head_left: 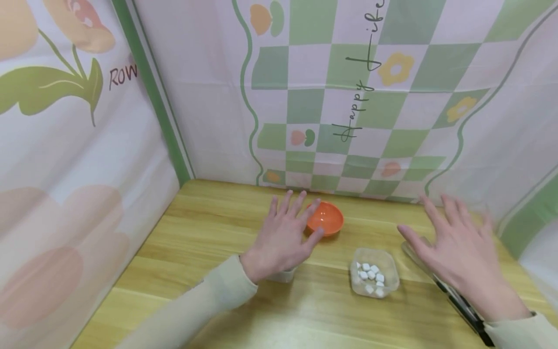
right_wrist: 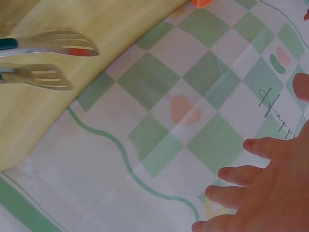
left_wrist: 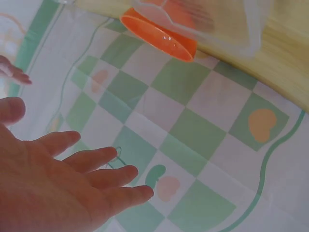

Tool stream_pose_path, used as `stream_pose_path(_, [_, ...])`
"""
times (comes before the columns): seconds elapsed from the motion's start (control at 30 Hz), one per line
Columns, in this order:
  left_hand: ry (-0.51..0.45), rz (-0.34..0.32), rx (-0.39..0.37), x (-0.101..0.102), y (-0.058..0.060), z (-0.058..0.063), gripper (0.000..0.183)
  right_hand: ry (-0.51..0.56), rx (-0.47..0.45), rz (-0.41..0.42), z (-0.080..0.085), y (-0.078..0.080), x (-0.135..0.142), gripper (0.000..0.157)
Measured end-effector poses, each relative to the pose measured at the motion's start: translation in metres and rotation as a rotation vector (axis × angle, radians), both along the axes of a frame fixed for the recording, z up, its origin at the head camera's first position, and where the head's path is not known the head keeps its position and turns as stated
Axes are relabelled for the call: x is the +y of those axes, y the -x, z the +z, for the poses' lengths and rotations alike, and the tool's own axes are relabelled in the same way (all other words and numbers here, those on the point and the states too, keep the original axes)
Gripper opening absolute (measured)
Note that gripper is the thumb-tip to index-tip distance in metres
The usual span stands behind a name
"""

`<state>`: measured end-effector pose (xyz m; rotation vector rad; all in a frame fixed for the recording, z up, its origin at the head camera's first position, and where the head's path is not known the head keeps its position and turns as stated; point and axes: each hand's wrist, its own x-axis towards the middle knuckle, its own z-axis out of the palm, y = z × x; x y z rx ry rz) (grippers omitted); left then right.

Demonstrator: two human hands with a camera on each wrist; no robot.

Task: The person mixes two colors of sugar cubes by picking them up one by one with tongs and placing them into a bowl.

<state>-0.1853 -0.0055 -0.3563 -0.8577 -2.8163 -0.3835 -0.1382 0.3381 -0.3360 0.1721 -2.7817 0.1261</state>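
My left hand [head_left: 281,240] hovers over the table with its fingers spread and holds nothing. Beneath it, mostly hidden, is a translucent container [head_left: 283,276], and just past its thumb sits an orange bowl [head_left: 326,218]. My right hand [head_left: 464,257], also spread and free of any object, is above a pair of tongs [head_left: 464,306] lying at the table's right side. The slotted tong heads [right_wrist: 48,76] show in the right wrist view. Between the hands stands a clear plastic container [head_left: 375,257] with several small white cubes [head_left: 371,275] in it.
The wooden table [head_left: 209,218] meets a hanging checked cloth [head_left: 305,106] at its back edge. Another printed cloth [head_left: 87,160] closes off the left side, and pale cloth [head_left: 527,194] hangs at the right.
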Motion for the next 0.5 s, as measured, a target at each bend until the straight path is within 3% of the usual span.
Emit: stream_pose_path(0.5, [0.001,-0.069,0.012,0.012,-0.019,-0.017,0.077,0.055,0.023,-0.038,-0.021,-0.022,0.015,0.093])
